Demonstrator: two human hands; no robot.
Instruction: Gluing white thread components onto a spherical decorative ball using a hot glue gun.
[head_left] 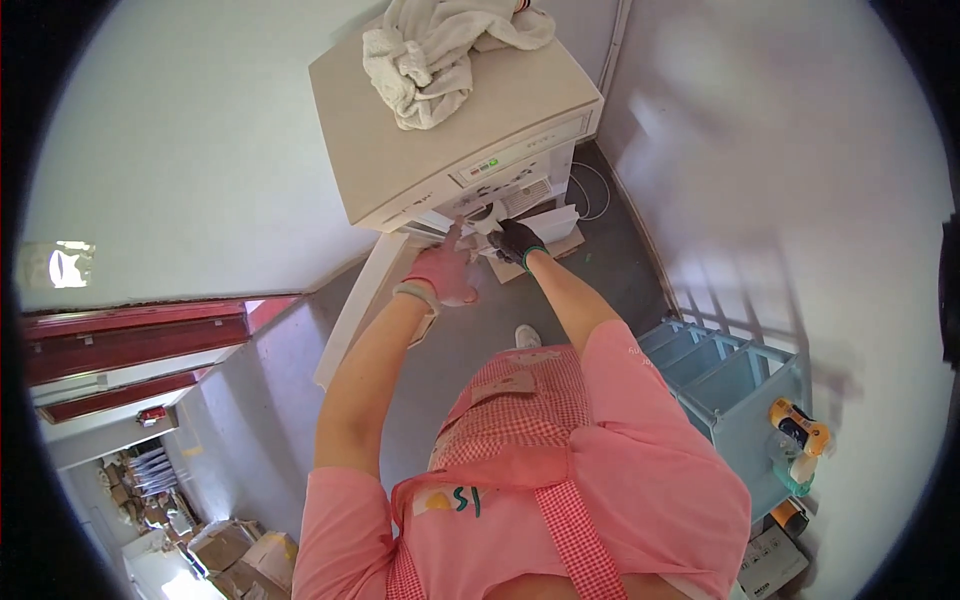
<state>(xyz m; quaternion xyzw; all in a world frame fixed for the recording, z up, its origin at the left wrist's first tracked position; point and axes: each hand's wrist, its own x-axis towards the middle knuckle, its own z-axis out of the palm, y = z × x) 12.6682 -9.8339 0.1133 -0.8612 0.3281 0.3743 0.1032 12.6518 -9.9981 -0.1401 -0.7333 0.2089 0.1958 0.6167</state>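
Observation:
A boxy beige appliance (440,165) stands against the wall in front of me, with its front open low down. My left hand (440,272), in a pink glove, reaches to the left part of this opening, its fingers stretched and apart, slightly smeared. My right hand (517,243), in a black glove with a green cuff, is closed beside a white rounded piece (488,217) at the opening; its grip is partly hidden. A pale door panel (362,305) stands swung out on the left. The inside of the appliance is mostly hidden by its top.
A crumpled white towel (425,75) lies on the appliance. At right stands a light-blue shelf rack (715,365) with a yellow-and-black bottle (797,425) on it. A white cable (600,190) curls on the floor near the wall. Cardboard boxes (225,545) are stacked far left.

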